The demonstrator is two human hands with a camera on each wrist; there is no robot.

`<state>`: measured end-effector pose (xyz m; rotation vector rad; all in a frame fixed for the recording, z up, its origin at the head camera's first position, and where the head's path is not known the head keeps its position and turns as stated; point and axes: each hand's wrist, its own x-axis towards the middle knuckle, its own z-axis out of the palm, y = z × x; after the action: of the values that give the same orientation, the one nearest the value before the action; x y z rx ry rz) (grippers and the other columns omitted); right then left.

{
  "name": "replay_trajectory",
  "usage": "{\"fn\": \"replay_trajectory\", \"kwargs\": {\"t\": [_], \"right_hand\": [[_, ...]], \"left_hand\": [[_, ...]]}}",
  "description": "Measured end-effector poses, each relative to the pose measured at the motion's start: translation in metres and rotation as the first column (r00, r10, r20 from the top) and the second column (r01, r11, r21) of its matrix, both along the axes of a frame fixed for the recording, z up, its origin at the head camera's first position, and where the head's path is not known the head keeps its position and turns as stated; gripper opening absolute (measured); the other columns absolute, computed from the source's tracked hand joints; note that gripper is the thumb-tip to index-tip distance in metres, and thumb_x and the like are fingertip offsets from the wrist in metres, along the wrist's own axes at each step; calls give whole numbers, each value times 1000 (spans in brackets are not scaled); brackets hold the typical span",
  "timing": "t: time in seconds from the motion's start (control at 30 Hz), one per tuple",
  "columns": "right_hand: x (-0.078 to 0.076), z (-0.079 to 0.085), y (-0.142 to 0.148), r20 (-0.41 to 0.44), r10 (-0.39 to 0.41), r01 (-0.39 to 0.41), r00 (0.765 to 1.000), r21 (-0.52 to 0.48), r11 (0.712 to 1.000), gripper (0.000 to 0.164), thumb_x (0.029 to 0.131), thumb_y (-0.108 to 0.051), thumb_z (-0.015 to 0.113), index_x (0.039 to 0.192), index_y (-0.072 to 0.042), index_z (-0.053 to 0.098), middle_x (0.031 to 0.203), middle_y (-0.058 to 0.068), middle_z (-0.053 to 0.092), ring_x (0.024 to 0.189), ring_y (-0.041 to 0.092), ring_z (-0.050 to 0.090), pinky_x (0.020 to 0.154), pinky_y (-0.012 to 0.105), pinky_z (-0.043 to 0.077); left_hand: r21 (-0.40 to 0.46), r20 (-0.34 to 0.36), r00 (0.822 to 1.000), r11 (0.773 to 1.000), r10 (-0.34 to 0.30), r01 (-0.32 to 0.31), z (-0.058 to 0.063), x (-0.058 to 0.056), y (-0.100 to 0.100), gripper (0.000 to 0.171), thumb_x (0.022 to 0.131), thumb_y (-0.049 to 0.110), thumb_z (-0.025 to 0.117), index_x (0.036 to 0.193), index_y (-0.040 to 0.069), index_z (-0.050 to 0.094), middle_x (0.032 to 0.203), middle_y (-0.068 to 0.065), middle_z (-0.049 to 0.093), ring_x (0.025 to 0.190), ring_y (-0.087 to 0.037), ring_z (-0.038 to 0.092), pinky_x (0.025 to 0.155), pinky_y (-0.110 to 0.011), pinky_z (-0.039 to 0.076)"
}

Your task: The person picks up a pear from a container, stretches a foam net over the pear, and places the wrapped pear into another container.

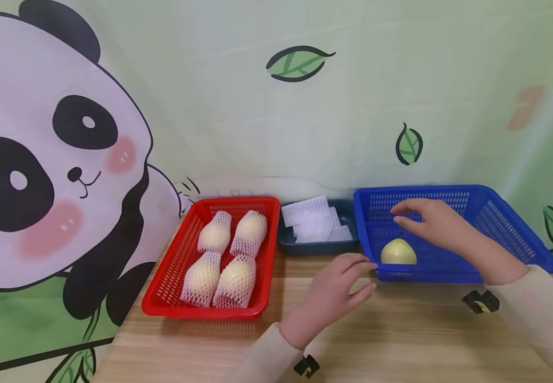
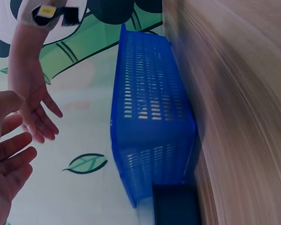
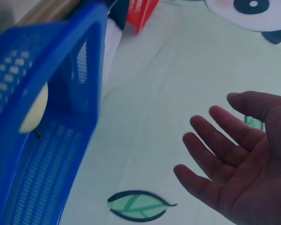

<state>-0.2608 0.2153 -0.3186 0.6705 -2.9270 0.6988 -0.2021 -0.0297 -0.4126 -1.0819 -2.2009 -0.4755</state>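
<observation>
A single pale green pear (image 1: 398, 252) sits in the blue basket (image 1: 448, 274), at its near left corner. Over that basket my right hand (image 1: 431, 222) hovers with relaxed fingers, holding nothing. In the right wrist view the same hand (image 3: 243, 159) shows an empty palm, and the pear (image 3: 35, 111) is partly behind the basket's wall. My left hand (image 1: 331, 292) is in the air by the basket's near left corner, its fingers loosely extended. Its palm is empty in the left wrist view, where the blue basket (image 2: 150, 79) stands beyond the fingers.
At the left, a red basket (image 1: 265, 255) holds several pears (image 1: 235, 282) in white foam nets. Between the two baskets stands a dark teal tray (image 1: 316, 248) with white foam net sleeves (image 1: 312, 221). Behind the wooden table (image 1: 377, 340) hangs a printed panda backdrop (image 1: 238, 106).
</observation>
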Motion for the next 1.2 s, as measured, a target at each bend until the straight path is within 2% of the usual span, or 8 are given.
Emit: {"fn": "replay_trajectory", "kwargs": {"t": [0.1,0.27,0.37,0.43,0.53,0.67,0.9,1.2], "right_hand": [[-15,4,5,41,11,-12,999,30,999,34,103,-21,59,125,4,66,121,25,71,113,44,67,96,59,55],[-44,10,12,103,47,-57,994,93,994,35,103,-22,60,123,7,67,116,24,73,103,38,70,89,56,58],[-62,11,17,201,71,-104,977,156,982,41,102,-26,60,125,8,66,118,25,72,102,36,70,87,54,59],[-74,10,21,317,73,-141,945,196,970,47,103,-31,59,128,9,64,120,26,71,105,36,70,87,54,60],[-89,5,24,499,40,-181,865,236,955,57,104,-39,55,132,11,60,124,28,69,111,42,68,90,58,59],[-101,-5,26,621,-43,-166,783,276,947,68,103,-47,54,135,13,55,130,31,65,123,49,62,96,64,55],[-108,-20,30,684,-155,-74,713,293,953,81,99,-53,60,137,17,45,134,34,61,129,50,58,104,63,51],[-120,-38,32,701,-253,-70,667,397,915,85,92,-58,67,136,14,51,130,28,67,120,40,67,106,54,52]], "left_hand": [[-31,-14,1000,1000,0,0,-1,-6,9,32,92,31,77,118,14,72,117,1,70,113,-12,66,104,-16,51],[-90,60,998,996,14,-8,-2,-14,21,32,95,35,73,120,15,72,120,1,71,117,-12,66,104,-19,52],[-141,88,995,990,42,-29,-3,-19,28,35,96,40,70,123,17,71,122,2,71,118,-11,66,104,-18,52],[-168,95,994,985,61,-44,-4,-23,32,37,97,42,69,124,18,71,123,3,71,119,-10,65,103,-18,52],[-192,97,991,979,87,-67,-6,-29,37,37,97,43,69,125,18,71,123,3,71,118,-10,65,103,-16,51],[-227,101,986,968,129,-104,-10,-35,41,38,96,44,68,125,19,71,123,4,71,118,-8,65,102,-15,52],[-292,130,976,947,176,-131,-21,-42,46,37,97,44,67,126,21,71,122,7,72,117,-7,66,99,-15,53],[-329,123,974,934,189,-139,-27,-44,49,27,97,37,68,119,22,75,117,8,72,115,-6,65,97,-14,53]]}}
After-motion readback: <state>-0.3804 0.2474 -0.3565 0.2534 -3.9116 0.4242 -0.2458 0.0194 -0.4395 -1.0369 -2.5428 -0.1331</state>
